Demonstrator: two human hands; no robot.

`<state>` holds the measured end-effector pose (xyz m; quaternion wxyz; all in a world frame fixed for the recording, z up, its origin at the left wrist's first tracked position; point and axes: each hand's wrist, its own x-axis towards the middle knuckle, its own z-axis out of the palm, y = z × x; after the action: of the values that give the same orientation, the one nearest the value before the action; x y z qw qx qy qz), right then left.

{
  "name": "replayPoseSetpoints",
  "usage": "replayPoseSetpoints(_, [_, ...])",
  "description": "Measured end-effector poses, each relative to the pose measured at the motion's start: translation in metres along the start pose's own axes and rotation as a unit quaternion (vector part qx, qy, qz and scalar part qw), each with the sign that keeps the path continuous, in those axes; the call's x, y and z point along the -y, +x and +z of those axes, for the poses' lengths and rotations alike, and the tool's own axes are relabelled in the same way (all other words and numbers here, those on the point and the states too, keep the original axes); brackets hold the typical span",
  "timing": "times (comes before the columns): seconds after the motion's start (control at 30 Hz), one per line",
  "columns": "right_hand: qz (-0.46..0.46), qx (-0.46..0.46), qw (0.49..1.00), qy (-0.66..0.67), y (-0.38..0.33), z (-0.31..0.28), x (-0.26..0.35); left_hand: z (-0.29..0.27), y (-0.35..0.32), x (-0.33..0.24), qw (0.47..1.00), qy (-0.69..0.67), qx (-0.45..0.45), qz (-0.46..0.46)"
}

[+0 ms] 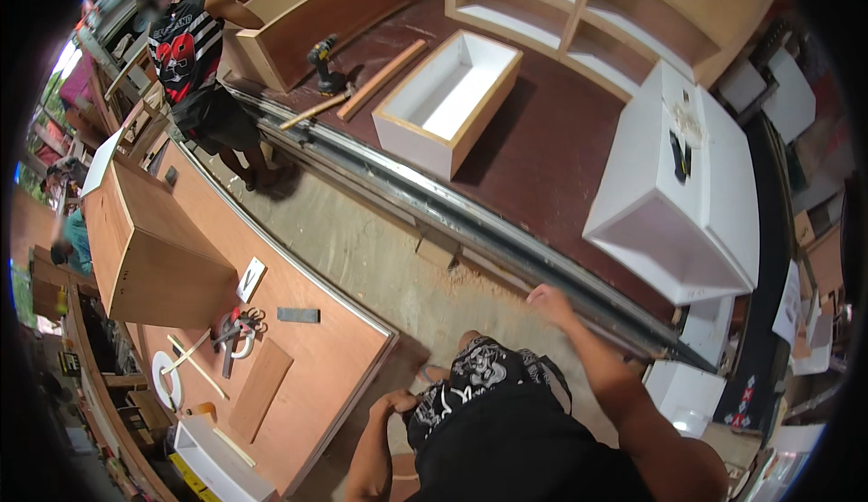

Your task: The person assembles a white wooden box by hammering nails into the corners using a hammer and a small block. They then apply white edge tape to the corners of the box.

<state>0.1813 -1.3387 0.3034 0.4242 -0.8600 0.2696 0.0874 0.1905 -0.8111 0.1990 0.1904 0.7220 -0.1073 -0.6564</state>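
My right hand [549,301] hangs loose, fingers slightly apart, holding nothing, just short of the metal rail [452,213] that edges the dark red workbench [542,150]. My left hand [393,404] is curled into a fist against the waist of my patterned shorts [488,371]; nothing shows in it. On the bench stand a white open drawer box [448,95] and a larger white cabinet [669,195], both beyond my right hand's reach.
A plywood table [298,357] to my left carries a brown wooden box [154,249], red-handled tools [237,326], a white ring [165,377] and a small board [260,387]. A cordless drill [325,64] and wooden strip [380,79] lie near another person [194,68]. A shelf unit [615,5] stands behind.
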Motion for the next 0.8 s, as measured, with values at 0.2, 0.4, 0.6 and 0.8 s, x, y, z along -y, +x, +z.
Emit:
replayPoseSetpoints(0.2, [-0.109, -0.034, 0.992, -0.052, 0.016, -0.033, 0.103, -0.007, -0.015, -0.032, 0.854, -0.328, -0.403, -0.031])
replayPoseSetpoints(0.4, [-0.166, -0.209, 0.963, -0.025, 0.223, -0.122, 0.200, -0.111, -0.037, -0.139, 0.765, -0.544, -0.344, 0.041])
replayPoseSetpoints(0.6, [-0.335, -0.300, 0.886, -0.114, 0.504, -0.176, 0.295, -0.322, -0.035, -0.347, 0.736, -0.603, -0.282, 0.123])
replayPoseSetpoints(0.8, [-0.149, -0.243, 0.925, -0.252, 0.679, -0.249, 0.338, -0.473, 0.020, -0.492, 0.765, -0.571, -0.289, 0.069])
